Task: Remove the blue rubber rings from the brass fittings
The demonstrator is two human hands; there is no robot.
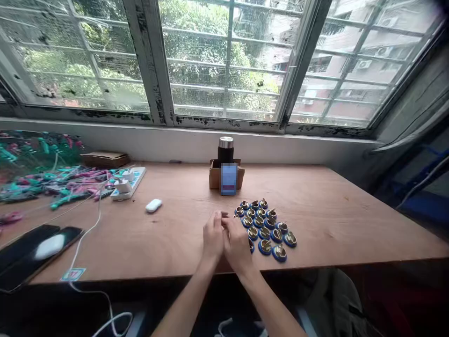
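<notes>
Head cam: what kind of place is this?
Likely a makeshift home workroom in an apartment block: a plywood desk under a barred window, with a power strip and a cluster of small blue-and-brass parts laid out.

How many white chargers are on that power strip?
2. Both sit on the power strip on the left of the wooden table: the far charger and the near charger. None looks hidden.

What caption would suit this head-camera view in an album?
Left hand and right hand meet beside blue-rimmed brass pieces on a wooden desk below a barred window.
</notes>
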